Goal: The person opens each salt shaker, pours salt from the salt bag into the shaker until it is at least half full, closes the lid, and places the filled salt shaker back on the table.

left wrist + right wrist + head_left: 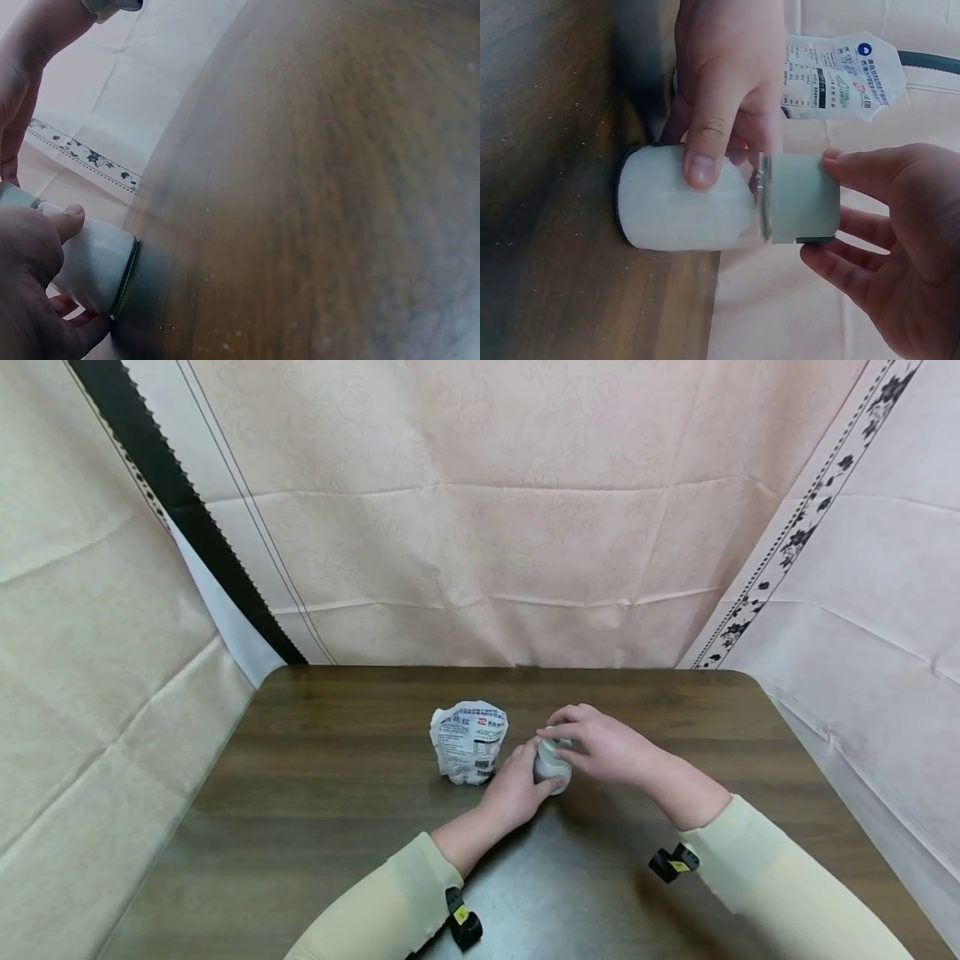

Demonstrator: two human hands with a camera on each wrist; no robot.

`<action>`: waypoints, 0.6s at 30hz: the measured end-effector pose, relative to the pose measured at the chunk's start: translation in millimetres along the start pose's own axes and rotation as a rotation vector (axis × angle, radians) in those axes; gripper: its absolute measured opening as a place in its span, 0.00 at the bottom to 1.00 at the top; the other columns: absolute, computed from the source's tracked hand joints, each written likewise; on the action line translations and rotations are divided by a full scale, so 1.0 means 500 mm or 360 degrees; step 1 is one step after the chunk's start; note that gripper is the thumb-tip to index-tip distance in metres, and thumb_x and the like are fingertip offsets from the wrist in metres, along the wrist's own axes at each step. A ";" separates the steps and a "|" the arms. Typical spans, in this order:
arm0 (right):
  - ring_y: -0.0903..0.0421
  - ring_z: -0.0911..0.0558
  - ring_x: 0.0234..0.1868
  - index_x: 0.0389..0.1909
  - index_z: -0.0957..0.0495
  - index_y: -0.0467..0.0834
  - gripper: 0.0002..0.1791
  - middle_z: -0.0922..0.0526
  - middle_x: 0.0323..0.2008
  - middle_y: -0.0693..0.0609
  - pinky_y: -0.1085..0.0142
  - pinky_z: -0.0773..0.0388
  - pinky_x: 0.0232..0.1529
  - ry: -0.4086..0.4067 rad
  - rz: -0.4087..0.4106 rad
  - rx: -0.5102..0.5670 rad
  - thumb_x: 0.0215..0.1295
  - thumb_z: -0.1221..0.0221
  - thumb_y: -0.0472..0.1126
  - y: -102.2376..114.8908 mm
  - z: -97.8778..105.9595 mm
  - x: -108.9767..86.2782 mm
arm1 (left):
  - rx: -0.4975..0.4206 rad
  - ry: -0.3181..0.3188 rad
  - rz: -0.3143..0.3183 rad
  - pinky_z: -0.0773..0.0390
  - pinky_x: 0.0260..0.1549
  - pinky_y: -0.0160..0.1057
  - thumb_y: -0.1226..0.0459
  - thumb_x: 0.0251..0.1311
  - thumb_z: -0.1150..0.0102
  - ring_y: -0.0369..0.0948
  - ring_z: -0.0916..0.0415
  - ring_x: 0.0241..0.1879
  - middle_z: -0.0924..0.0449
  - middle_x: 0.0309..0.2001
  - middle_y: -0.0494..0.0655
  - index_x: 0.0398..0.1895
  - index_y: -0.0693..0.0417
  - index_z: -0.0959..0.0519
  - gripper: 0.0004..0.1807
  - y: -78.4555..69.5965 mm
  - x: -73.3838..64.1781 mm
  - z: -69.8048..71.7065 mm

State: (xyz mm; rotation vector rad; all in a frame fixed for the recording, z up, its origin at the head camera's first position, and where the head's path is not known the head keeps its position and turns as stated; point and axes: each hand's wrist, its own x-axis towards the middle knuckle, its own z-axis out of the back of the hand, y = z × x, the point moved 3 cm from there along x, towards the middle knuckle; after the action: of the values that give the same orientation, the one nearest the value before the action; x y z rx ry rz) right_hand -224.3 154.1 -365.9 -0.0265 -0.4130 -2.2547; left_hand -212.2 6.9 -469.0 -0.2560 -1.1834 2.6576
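A clear glass seasoning jar [682, 214] stands upright on the table with white powder filling most of it. Around its body wraps my left hand [517, 785], thumb across the near side in the right wrist view. The pale green lid [804, 199] sits on the jar's neck. My right hand [603, 743] pinches this lid from above, thumb on one side and fingertips on the other. In the left wrist view, the jar's dark base [126, 277] meets the tabletop. Left of the jar is a white printed packet [469, 742], standing, its top edge uneven; neither hand touches it.
The brown wooden table [315, 827] has rounded far corners. Pale cloth [480, 543] hangs behind it and along both sides. Small dark cameras [465, 928] are strapped at both wrists.
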 end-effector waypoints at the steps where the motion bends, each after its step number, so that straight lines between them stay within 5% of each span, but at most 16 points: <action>1: 0.50 0.24 0.54 0.57 0.18 0.43 0.19 0.21 0.52 0.48 0.54 0.23 0.51 -0.0013 -0.0012 -0.0004 0.65 0.34 0.39 0.000 -0.001 0.000 | -0.0002 0.0000 0.0001 0.26 0.55 0.46 0.45 0.65 0.40 0.44 0.30 0.61 0.33 0.66 0.50 0.77 0.51 0.44 0.43 0.000 0.000 0.000; 12: 0.59 0.27 0.34 0.51 0.16 0.47 0.17 0.26 0.38 0.54 0.63 0.26 0.35 -0.0228 -0.0243 -0.0046 0.63 0.32 0.48 0.005 -0.019 0.001 | -0.0019 -0.0006 -0.0024 0.25 0.52 0.46 0.45 0.65 0.40 0.44 0.29 0.58 0.31 0.64 0.49 0.77 0.46 0.45 0.42 -0.001 0.001 0.000; 18: 0.58 0.28 0.30 0.47 0.18 0.46 0.17 0.29 0.35 0.53 0.64 0.26 0.31 -0.0230 -0.0397 -0.0071 0.62 0.32 0.52 0.009 -0.024 0.009 | -0.0028 -0.0006 -0.0027 0.25 0.52 0.46 0.45 0.65 0.40 0.44 0.29 0.57 0.31 0.63 0.49 0.77 0.44 0.45 0.42 -0.001 0.000 0.000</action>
State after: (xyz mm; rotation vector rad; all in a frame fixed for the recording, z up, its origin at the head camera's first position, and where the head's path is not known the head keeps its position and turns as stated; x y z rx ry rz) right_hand -222.5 144.5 -375.5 -0.1705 -0.4645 -2.5169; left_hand -212.2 7.1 -468.4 -0.2427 -1.2053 2.6355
